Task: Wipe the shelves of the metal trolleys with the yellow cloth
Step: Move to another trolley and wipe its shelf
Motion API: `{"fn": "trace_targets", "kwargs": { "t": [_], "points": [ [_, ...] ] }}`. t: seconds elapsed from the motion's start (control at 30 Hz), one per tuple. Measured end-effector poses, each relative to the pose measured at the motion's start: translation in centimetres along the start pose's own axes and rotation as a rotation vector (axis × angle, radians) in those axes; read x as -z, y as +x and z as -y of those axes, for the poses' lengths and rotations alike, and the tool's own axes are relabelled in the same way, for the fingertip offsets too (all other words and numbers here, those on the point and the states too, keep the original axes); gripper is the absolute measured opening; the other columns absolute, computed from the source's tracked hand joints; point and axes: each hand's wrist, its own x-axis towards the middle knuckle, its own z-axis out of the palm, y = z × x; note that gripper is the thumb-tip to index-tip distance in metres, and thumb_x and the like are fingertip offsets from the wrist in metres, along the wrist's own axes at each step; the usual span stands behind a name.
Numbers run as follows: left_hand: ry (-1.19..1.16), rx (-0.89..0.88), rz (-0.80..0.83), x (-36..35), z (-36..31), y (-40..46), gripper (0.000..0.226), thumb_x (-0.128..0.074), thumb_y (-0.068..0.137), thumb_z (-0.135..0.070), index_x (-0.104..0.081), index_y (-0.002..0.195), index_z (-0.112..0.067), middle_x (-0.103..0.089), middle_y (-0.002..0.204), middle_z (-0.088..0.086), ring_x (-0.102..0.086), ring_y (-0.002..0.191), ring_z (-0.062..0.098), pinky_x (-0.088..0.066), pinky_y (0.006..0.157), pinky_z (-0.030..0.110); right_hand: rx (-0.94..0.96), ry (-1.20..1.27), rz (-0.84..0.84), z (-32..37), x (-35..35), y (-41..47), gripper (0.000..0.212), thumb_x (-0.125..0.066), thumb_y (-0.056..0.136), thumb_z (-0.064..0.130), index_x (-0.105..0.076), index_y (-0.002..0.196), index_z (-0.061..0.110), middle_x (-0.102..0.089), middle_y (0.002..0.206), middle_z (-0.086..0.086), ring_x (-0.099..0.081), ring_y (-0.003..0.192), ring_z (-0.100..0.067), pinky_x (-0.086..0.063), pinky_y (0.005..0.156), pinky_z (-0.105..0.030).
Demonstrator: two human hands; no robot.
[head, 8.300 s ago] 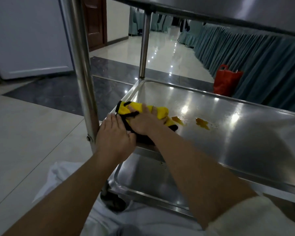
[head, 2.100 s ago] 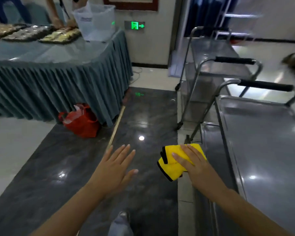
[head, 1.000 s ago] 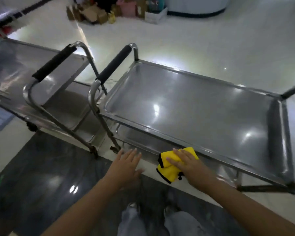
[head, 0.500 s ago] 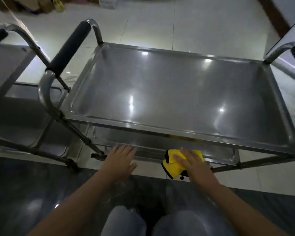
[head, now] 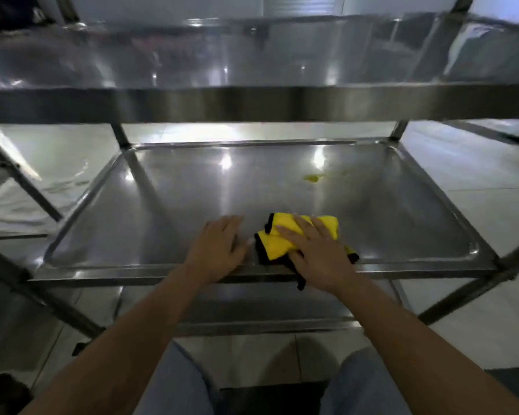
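Both of my hands have come off the trolley's front edge, where they hung half a second ago, and now sit on its middle shelf (head: 162,211), and my view has dropped from above the top shelf (head: 252,64) to under its rim. My right hand (head: 315,253) has brought the yellow cloth (head: 274,244) onto the metal near the front lip, just right of the middle. My right fingers (head: 300,227) lie nearly straight and spread across the top of the cloth, pressing it flat against the shelf rather than pinching it; yellow folds show past my fingertips at the far side and to the left of my index finger, and the cloth's black edging sticks out at the left and below my palm, with a bit hanging over the front lip. My left hand (head: 219,250) rests palm down on bare metal just beside the cloth, fingers straight and together, holding nothing; its thumb is close to the black edge, though I cannot tell whether they touch. Farther back and to the right, well apart from the cloth, 1 yellowish smear (head: 313,177) marks the shelf. My 2 knees in blue jeans (head: 369,384) show below the lowest shelf.
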Motion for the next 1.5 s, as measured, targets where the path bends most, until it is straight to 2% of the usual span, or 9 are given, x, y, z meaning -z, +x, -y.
{"fn": "trace_targets", "kwargs": {
  "t": [0.1,0.4,0.5,0.67,0.83,1.0,1.13,1.37,1.5],
  "points": [
    [0.055,0.012,-0.023,-1.7,0.3,0.6,0.044,-0.046,0.096,-0.046,-0.054,0.125,-0.013,-0.055,0.127,0.016,-0.05,0.118,0.036,-0.033,0.104,0.046,0.042,0.02,-0.042,-0.9,-0.5,-0.5,0.058,-0.036,0.09,0.065,-0.014,0.143,0.055,-0.011,0.159,0.01,-0.005,0.147,-0.023,-0.018,0.113,-0.051],
    [0.109,0.049,-0.008,-2.3,0.3,0.3,0.044,-0.034,0.095,-0.057,-0.049,0.11,-0.018,-0.051,0.116,0.006,-0.051,0.105,0.028,-0.034,0.102,0.049,-0.2,0.052,-0.051,-10.1,0.1,-0.1,0.052,-0.037,0.096,0.051,-0.02,0.145,0.047,-0.016,0.159,0.0,-0.012,0.145,-0.027,-0.019,0.112,-0.058],
    [0.113,0.063,-0.016,-2.8,1.0,0.7,0.05,-0.03,0.094,-0.061,-0.049,0.117,-0.02,-0.051,0.123,0.007,-0.049,0.111,0.028,-0.033,0.105,0.05,-0.35,0.029,-0.087,-8.3,-0.7,2.3,0.055,-0.035,0.093,0.059,-0.02,0.145,0.049,-0.012,0.159,0.0,-0.008,0.144,-0.033,-0.011,0.11,-0.067],
    [0.141,0.086,0.009,-3.3,1.4,0.7,0.064,-0.026,0.093,-0.063,-0.036,0.144,-0.026,-0.035,0.15,0.005,-0.036,0.135,0.025,-0.024,0.114,0.047,-0.082,0.011,0.039,-0.9,-1.8,5.2,0.054,-0.03,0.091,0.066,-0.006,0.14,0.062,0.004,0.16,0.008,0.004,0.146,-0.031,-0.002,0.106,-0.071],
    [0.176,0.081,0.016,-3.1,1.7,0.1,0.064,-0.028,0.093,-0.063,-0.031,0.148,-0.03,-0.033,0.154,0.002,-0.033,0.139,0.024,-0.026,0.113,0.042,0.07,0.058,0.023,-5.1,-1.0,3.9,0.05,-0.032,0.095,0.058,-0.013,0.141,0.058,-0.007,0.16,0.007,-0.004,0.146,-0.025,-0.013,0.112,-0.062],
    [0.155,0.121,0.077,-1.8,-0.1,1.4,0.06,-0.024,0.088,-0.069,-0.056,0.111,-0.024,-0.055,0.11,0.002,-0.053,0.1,0.023,-0.04,0.077,0.034,-0.265,0.023,-0.155,-16.1,0.8,0.5,0.052,-0.04,0.096,0.05,-0.029,0.146,0.039,-0.024,0.156,-0.008,-0.021,0.141,-0.032,-0.019,0.113,-0.054],
    [0.171,0.296,0.117,-2.2,-3.0,3.3,0.068,-0.022,0.09,-0.069,-0.048,0.129,-0.02,-0.045,0.134,0.016,-0.044,0.12,0.036,-0.039,0.094,0.044,-0.539,-0.008,-0.103,-14.9,1.1,0.9,0.058,-0.039,0.092,0.058,-0.021,0.146,0.043,-0.015,0.157,-0.005,-0.012,0.142,-0.036,-0.017,0.107,-0.068],
    [0.253,0.29,-0.005,-4.7,-3.2,3.7,0.076,-0.024,0.088,-0.07,-0.034,0.145,-0.02,-0.036,0.15,0.008,-0.032,0.137,0.028,-0.027,0.11,0.051,-0.099,0.009,-0.023,-4.0,-1.6,6.7,0.054,-0.036,0.092,0.056,-0.016,0.142,0.055,-0.006,0.16,0.003,-0.002,0.145,-0.032,-0.001,0.108,-0.07],
    [0.254,0.258,-0.068,-5.4,-2.5,3.5,0.078,-0.021,0.086,-0.071,-0.034,0.145,-0.022,-0.036,0.15,0.005,-0.032,0.137,0.025,-0.026,0.11,0.049,0.044,0.017,0.008,-6.3,-1.7,8.0,0.055,-0.032,0.091,0.062,-0.008,0.14,0.059,-0.006,0.16,0.006,-0.005,0.146,-0.027,-0.009,0.113,-0.063]
  ]
}}
